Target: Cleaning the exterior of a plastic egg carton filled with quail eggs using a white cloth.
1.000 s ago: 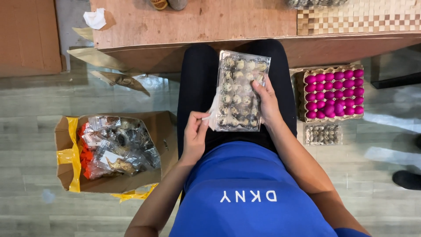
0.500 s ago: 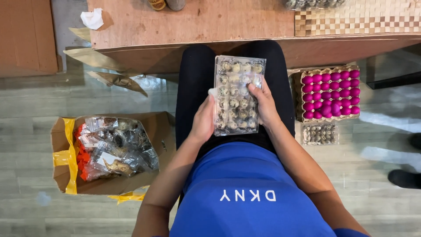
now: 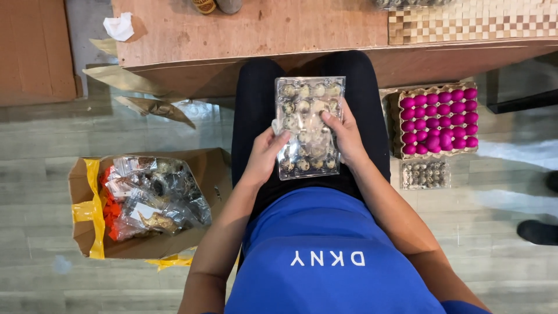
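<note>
A clear plastic carton of small speckled eggs lies flat on my lap, over black trousers. My left hand grips its left edge, with the thumb on the lid. On the right side, my right hand holds the carton with its fingers pressing on top. A small white slip shows by my left thumb at the carton's edge. My blue shirt fills the lower middle of the view.
A wooden table stands ahead. A tray of pink eggs and another clear egg carton sit on the floor to the right. At the left is an open cardboard box holding plastic packs. A shoe shows far right.
The carton was tilted up on its edge; now it lies flat and straight on my lap. My left hand moved up from my thigh to its left edge.
</note>
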